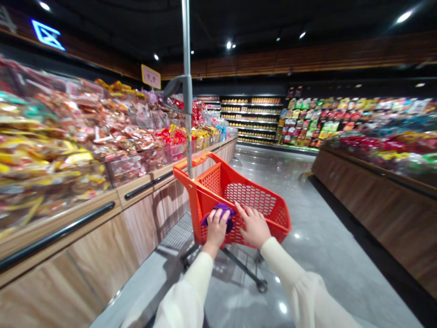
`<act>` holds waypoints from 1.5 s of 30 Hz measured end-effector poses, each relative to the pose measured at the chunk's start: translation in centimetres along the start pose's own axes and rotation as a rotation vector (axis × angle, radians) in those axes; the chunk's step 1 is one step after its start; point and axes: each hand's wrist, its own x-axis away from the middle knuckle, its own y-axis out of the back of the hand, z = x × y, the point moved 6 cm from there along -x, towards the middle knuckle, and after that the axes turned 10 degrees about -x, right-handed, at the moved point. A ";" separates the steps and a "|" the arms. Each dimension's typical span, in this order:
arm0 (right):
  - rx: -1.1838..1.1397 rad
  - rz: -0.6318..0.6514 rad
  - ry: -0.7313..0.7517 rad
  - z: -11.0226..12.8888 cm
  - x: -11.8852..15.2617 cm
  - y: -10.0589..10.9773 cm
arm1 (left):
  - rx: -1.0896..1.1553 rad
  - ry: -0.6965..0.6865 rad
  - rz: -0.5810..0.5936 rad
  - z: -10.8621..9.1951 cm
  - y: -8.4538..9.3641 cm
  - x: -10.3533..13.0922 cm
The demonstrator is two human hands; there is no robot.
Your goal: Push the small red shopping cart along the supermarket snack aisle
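The grey floor (327,228) carries all units; its lower part is covered by the arms and sleeves. The left display table (95,246) has a wood-grain front and runs off the left edge; the wrapped goods (126,123) on it are blurred, labels unreadable. The right display table (372,196) is cut off by the right edge. The wall shelves (252,113) stand well apart at the rear; individual packages cannot be made out.

The orange cart (251,198) stands beside the left table on dark legs. Its near wall is partly hidden by both hands. A metal pole (186,50) rises upright at its left end and leaves the top edge; a grey handle (175,93) projects from it.

Both pale sleeves (285,262) are cut off at the bottom. Right hand (256,228): fingers spread, holding nothing, index extended toward the cart's near rim; contact cannot be confirmed. Left hand (217,231): fingers curled over the purple cloth (223,207), gripping it at the near wall. The cloth's middle is covered by these fingers.
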 end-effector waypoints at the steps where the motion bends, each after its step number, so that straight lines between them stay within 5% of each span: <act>1: 0.001 -0.002 -0.004 -0.3 0.2 0.1 | -0.001 0.046 -0.035 0.9 0.3 -0.5; 4: 0.002 -0.034 -0.031 -0.9 0.7 0.1 | 0.013 0.209 -0.140 3.4 1.3 -2.8; 7: -0.030 -0.053 -0.021 -0.8 0.8 -0.1 | 0.023 0.296 -0.167 3.6 1.7 -5.0; 13: -0.088 -0.068 0.036 -1.0 1.0 0.1 | -0.021 0.127 0.054 0.8 1.5 -7.1; 18: -0.040 -0.169 -0.067 -2.9 1.9 0.3 | -0.137 0.215 0.092 4.4 3.0 -9.7; 21: -0.041 -0.148 -0.073 -3.1 2.0 -0.1 | -0.168 0.192 0.197 4.0 3.0 -11.0; 26: -0.047 -0.093 -0.063 -2.8 1.7 0.2 | -0.110 0.029 0.401 0.2 2.1 -10.8; 32: -0.013 -0.079 -0.111 -3.3 2.0 0.5 | -0.098 0.150 0.268 2.8 2.2 -10.6; 39: -0.013 -0.056 -0.102 -2.3 1.8 0.0 | -0.010 0.021 0.332 -1.6 0.4 -7.7; 42: -0.034 -0.094 -0.080 -2.3 1.9 0.1 | -0.031 0.077 0.273 -0.1 0.6 -7.7; 45: -0.057 -0.117 -0.082 -2.3 2.0 -0.1 | -0.013 0.252 0.083 2.4 1.1 -7.0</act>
